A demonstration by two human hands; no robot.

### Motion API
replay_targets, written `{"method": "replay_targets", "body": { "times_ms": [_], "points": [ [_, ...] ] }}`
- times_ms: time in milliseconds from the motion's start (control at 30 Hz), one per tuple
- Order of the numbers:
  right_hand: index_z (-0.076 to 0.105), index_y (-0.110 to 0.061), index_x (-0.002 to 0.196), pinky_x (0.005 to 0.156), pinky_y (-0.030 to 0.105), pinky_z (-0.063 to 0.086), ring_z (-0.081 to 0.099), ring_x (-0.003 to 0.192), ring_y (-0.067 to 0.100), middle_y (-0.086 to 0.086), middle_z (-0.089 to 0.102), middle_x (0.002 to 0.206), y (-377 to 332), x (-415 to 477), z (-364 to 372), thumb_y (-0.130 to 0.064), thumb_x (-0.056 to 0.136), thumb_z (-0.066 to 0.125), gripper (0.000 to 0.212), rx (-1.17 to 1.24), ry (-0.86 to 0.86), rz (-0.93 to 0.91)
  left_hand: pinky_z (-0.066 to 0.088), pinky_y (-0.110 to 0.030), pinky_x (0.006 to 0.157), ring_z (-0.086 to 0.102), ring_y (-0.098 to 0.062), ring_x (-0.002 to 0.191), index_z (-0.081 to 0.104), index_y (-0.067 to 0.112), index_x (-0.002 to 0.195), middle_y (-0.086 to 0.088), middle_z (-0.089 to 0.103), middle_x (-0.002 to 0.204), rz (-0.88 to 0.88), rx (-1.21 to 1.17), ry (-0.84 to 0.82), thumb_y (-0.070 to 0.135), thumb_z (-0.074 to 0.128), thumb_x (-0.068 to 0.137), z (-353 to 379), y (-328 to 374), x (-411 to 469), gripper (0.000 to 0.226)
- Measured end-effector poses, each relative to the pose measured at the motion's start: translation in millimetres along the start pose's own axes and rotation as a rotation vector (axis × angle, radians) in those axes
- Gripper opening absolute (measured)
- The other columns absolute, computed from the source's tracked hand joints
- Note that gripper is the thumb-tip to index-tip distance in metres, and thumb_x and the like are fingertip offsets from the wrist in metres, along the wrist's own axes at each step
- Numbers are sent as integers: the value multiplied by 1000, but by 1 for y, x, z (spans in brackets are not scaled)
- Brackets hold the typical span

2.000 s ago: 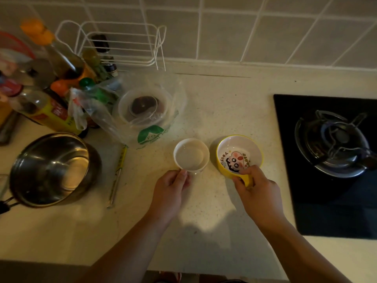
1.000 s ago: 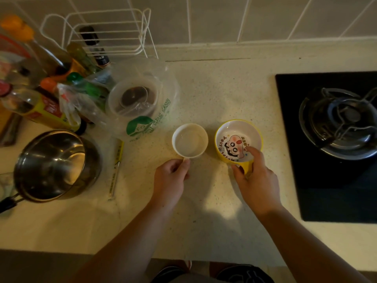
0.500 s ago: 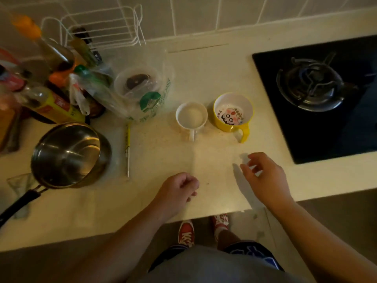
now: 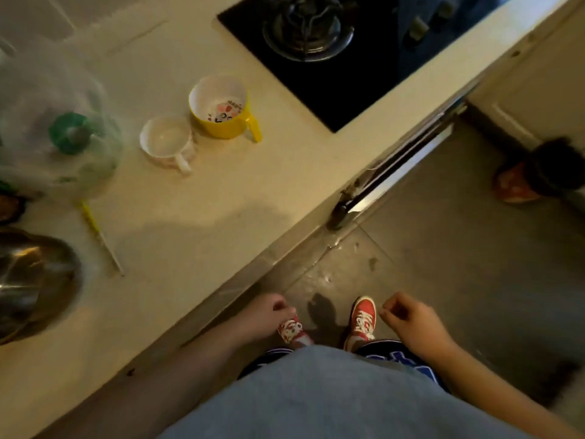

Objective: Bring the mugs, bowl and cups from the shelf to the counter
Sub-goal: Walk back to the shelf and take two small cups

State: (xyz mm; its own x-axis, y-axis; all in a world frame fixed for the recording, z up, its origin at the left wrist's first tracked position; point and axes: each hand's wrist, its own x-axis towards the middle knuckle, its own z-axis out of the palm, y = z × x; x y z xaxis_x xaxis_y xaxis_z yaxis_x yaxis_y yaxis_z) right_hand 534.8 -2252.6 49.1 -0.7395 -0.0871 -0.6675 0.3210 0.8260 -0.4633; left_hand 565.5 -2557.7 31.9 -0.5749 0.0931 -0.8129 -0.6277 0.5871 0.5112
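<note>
Two mugs stand side by side on the pale counter (image 4: 196, 223): a white mug (image 4: 167, 144) with its handle toward me, and to its right a yellow mug (image 4: 221, 109) with a cartoon print inside. Both are upright and nothing touches them. My left hand (image 4: 264, 315) hangs off the counter's front edge above the floor, fingers curled with nothing in them. My right hand (image 4: 411, 321) is to the right of it, also loosely curled and holding nothing. The shelf is out of view.
A black gas hob (image 4: 316, 36) lies to the right of the mugs. A clear plastic bag (image 4: 60, 128) with a green print sits at the left, a steel pot (image 4: 31, 280) below it, and a yellow-tipped stick (image 4: 101, 239) between. Grey floor tiles (image 4: 459, 248) stretch to the right.
Both hands let go of the mugs and pulled back off the counter to my sides. The view swung right and down, so the floor and my red shoes now show.
</note>
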Motion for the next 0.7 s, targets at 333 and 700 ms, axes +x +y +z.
{"method": "replay_targets", "body": {
  "times_ms": [333,700],
  "points": [
    [64,-18,85,71,39,59,67,73,20,4,70,79,205,-92,6,-31,88,64,13,410,108,506,49,-24,65,64,-8,84,67,23,103,4,68,93,-105,396,-99,40,59,94,98,58,51,21],
    [63,-21,85,62,28,51,67,75,15,2,68,83,352,-148,-14,-30,90,62,10,659,183,699,47,-26,61,69,-16,81,65,21,83,-3,71,86,27,401,-154,38,59,95,235,204,68,21]
  ]
}}
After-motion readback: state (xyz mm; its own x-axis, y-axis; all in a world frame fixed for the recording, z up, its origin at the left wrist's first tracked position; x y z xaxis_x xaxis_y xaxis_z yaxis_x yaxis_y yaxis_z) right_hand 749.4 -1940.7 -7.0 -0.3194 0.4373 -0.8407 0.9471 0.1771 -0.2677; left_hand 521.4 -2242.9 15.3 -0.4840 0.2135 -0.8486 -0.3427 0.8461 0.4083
